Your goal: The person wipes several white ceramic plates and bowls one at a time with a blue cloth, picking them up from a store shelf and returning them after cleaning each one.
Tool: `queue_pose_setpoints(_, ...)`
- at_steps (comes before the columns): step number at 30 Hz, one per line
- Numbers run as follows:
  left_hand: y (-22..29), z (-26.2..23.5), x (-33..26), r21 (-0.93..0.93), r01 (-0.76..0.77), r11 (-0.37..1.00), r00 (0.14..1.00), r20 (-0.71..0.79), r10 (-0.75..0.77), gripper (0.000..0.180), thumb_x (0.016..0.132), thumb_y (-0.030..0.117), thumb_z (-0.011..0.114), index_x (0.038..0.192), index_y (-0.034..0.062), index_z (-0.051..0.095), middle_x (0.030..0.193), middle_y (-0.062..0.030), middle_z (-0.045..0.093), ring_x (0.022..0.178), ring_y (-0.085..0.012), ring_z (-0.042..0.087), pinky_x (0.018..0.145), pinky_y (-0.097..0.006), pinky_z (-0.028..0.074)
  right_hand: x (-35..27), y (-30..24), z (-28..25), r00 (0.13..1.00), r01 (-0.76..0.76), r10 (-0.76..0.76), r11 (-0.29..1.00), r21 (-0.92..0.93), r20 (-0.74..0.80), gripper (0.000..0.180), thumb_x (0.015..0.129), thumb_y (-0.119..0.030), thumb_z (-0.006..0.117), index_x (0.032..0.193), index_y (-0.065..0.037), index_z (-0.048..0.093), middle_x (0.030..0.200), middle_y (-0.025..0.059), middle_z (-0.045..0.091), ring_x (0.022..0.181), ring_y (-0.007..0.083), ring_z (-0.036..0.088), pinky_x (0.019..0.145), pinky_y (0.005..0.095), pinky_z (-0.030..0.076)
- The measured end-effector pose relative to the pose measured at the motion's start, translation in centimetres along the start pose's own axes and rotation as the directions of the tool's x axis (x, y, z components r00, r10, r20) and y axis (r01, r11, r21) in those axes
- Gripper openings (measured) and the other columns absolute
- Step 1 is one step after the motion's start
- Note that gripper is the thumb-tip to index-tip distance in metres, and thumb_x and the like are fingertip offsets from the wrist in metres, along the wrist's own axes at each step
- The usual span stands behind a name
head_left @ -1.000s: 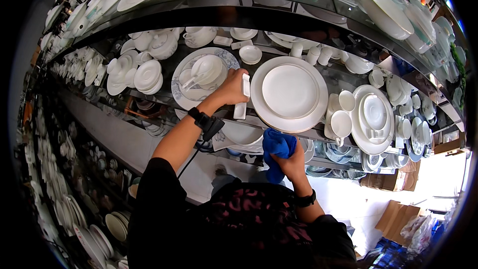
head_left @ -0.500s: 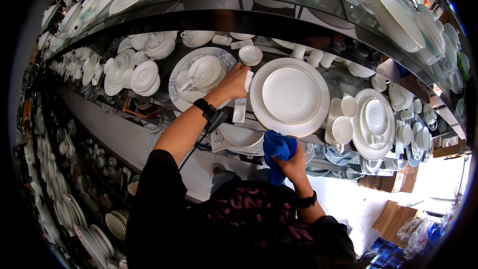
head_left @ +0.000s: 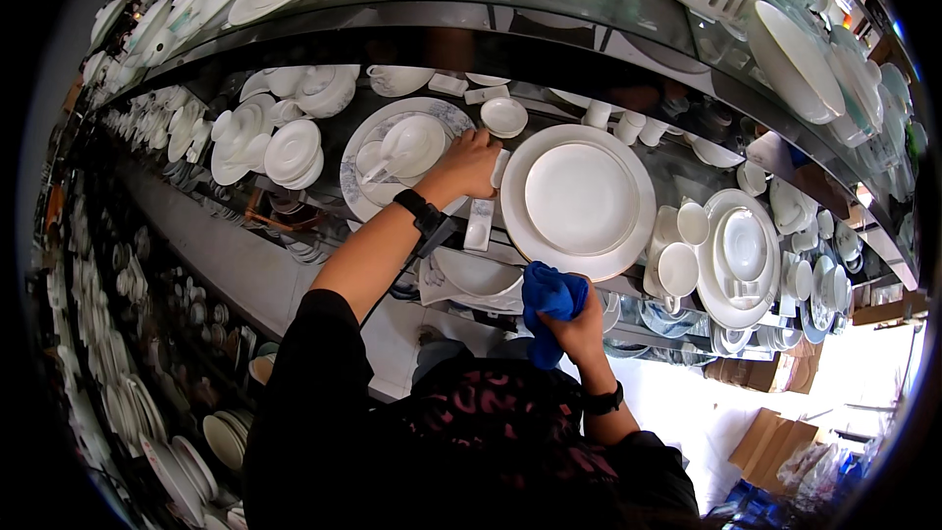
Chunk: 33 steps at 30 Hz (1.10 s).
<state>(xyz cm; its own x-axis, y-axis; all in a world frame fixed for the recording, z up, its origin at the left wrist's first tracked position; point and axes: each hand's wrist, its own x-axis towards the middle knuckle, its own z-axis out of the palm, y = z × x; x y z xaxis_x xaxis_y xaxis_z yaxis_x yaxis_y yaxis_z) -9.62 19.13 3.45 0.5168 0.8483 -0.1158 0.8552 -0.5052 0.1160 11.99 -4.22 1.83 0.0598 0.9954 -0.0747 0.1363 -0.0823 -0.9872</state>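
Observation:
My left hand [head_left: 471, 165] reaches over the shelf with its fingers closed on a small white rectangular ceramic piece [head_left: 500, 170], mostly covered by the fingers. Just in front of that hand lies a white oblong spoon rest [head_left: 479, 226]. To its left is a blue-patterned plate [head_left: 355, 155] carrying a bowl and a white spoon [head_left: 381, 167]. A small white bowl [head_left: 504, 116] stands just beyond the fingertips. To the right, a white plate [head_left: 579, 198] rests on a larger gold-rimmed plate [head_left: 638, 162]. Near the shelf's front edge, my right hand [head_left: 579, 324] grips a bunched blue cloth [head_left: 551, 294].
White cups [head_left: 677, 270] and an oval plate [head_left: 711, 285] stand farther right. Small white cups [head_left: 629, 128] line the back. An upper glass shelf [head_left: 432, 12] bearing large bowls overhangs the far side. Lidded white bowls [head_left: 292, 152] are at left; a cardboard box [head_left: 773, 447] sits on the floor.
The view has shifted slightly, so the shelf appears a little lower and to the right. My left hand remains at the small white piece, its fingers covering more of it. The right still holds the cloth.

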Motion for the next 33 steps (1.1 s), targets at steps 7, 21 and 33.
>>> queue_pose_setpoints(7,0.1,1.4,-0.1,0.041,0.038,0.998,0.998,-0.044,-0.036,0.083,0.061,0.029,0.08,0.131,-0.0027,0.048,0.117,-0.0165,0.048,0.112,-0.0349,0.045,0.095,-0.042,0.041,-0.2,-0.5,0.2,0.999,-0.041,0.041,0.998,0.055,0.001,0.054,0.065,0.003,0.077,0.114,-0.002,0.054,0.104,0.0093,0.064,0.097,0.0177,0.061,0.089,0.0328,0.048)
queue_pose_setpoints(21,-11.3,-2.6,-17.5,-0.911,0.019,0.412,0.691,-0.286,-0.664,0.03,0.091,0.03,0.062,0.104,0.0024,0.061,0.084,-0.006,0.065,0.066,-0.0116,0.057,0.055,-0.024,0.046,-0.9,-4.5,4.2,0.999,-0.035,0.039,0.985,0.168,-0.022,0.053,0.066,0.003,0.077,0.113,-0.002,0.054,0.106,0.01,0.063,0.097,0.018,0.061,0.088,0.0332,0.048)
queue_pose_setpoints(33,-13.3,-0.7,-14.7,-0.939,0.34,-0.046,0.925,0.343,-0.166,0.045,0.094,0.045,0.053,0.082,0.0028,0.059,0.057,-0.0037,0.057,0.041,-0.007,0.046,0.036,-0.022,0.03,-4.2,-6.1,14.7,0.947,-0.094,0.14,0.981,0.169,-0.29,0.053,0.065,0.002,0.078,0.113,0.0,0.054,0.104,0.0091,0.063,0.096,0.0176,0.06,0.088,0.0325,0.048)
